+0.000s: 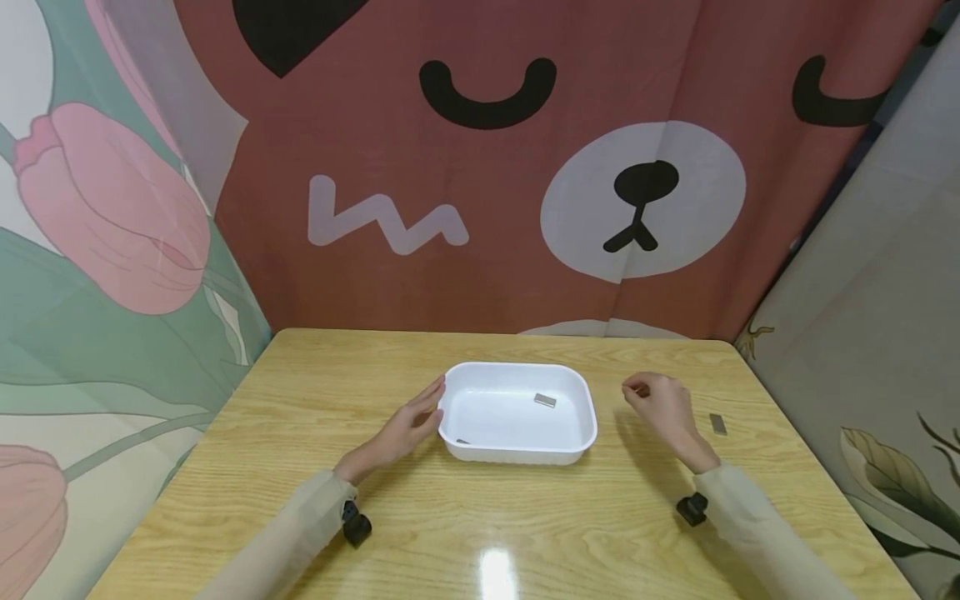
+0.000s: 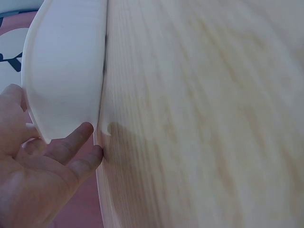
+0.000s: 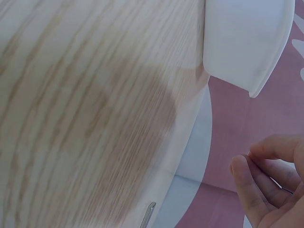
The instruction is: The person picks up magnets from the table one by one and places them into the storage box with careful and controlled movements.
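Observation:
A white plastic basin point(image 1: 517, 457) stands on the wooden table. My left hand point(image 1: 405, 429) rests against its left end, fingers extended along the wall and rim; the left wrist view shows the fingertips at the basin's side point(image 2: 71, 61). To the right of the basin, my right hand point(image 1: 663, 408) is raised over the table with thumb and fingertips pinched together. Between those fingers the right wrist view shows a thin, shiny edge of a small flat piece point(image 3: 281, 185), mostly hidden by the hand. Inside the basin lies a small grey rectangular piece point(image 1: 545, 401).
Another small grey rectangular piece point(image 1: 717, 424) lies on the table point(image 1: 300, 417), right of my right hand. A dark sliver point(image 1: 462, 442) shows at the basin's front left inside corner, mostly hidden by the wall. Printed curtains point(image 1: 480, 283) hang behind the table and at both sides.

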Motion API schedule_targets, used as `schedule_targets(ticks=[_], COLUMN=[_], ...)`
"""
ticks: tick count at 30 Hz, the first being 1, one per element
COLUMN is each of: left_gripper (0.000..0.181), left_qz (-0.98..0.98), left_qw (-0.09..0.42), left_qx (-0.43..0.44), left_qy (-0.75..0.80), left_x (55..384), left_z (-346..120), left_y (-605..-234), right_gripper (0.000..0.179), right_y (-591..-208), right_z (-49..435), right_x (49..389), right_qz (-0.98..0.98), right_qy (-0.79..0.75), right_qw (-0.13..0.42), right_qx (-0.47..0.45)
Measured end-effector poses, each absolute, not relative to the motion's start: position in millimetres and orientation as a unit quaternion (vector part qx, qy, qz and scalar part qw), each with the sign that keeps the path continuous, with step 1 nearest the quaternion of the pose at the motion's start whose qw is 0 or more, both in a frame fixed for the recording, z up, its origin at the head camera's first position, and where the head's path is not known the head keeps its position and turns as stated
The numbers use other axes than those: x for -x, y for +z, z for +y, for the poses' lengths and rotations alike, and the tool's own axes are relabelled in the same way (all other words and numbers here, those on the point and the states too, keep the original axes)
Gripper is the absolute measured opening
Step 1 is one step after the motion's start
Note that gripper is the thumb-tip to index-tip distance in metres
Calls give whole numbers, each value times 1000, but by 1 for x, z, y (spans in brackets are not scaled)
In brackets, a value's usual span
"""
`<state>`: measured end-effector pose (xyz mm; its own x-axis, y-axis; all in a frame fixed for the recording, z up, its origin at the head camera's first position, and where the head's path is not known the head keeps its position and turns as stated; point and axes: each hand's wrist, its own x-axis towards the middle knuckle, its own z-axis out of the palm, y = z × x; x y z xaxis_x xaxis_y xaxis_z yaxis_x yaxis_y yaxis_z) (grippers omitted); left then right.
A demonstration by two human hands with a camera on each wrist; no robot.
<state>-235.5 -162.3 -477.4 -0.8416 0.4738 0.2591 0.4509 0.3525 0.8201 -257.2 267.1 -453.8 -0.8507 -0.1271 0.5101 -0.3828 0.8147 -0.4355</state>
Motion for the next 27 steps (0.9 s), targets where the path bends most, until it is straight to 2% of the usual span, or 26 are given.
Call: schedule_targets(ticks=[8, 27], left_gripper=[53, 54], left_qz=[826, 828], left_qw=[13, 25], left_qx=[-279, -278], left_qy=[489, 485], left_x=[246, 248], left_z=[-167, -168], left_y=[-495, -493], right_gripper=[7, 9], right_y=[-454, -455], right_z=[274, 300], right_x=[256, 252], right_qz=[-923, -928], right_qy=[266, 263], right_qw=[243, 236], right_qx=[-134, -117])
